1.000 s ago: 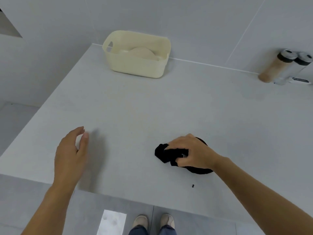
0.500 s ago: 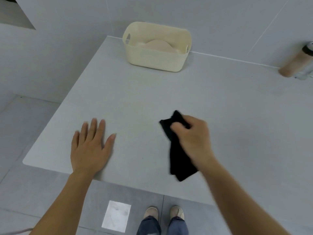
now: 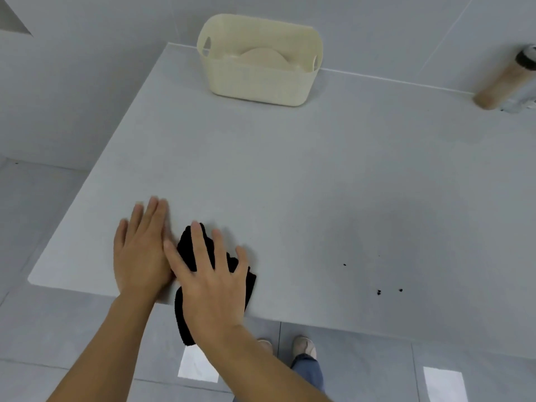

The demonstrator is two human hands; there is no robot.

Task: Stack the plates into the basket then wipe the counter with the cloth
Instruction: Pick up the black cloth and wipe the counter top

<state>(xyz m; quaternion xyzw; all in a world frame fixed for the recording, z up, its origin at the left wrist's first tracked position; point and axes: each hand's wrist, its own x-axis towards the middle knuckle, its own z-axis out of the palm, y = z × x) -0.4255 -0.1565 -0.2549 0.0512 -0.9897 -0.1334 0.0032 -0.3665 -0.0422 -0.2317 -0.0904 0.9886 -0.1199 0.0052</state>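
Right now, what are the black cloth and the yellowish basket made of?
The black cloth looks like soft, fuzzy fabric: matte, with crumpled folds. The basket looks like cream plastic: smooth moulded walls, rounded corners, cut-out handles. Neither is certain from looks alone.

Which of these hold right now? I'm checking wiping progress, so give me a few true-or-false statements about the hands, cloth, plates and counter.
1. The right hand presses flat on the black cloth. True.
2. The plates sit in the basket. True.
3. The left hand grips the basket. False: it lies flat on the counter.
4. The cloth hangs over the counter's near edge. True.
5. No crumbs remain. False: dark specks lie right of the cloth.
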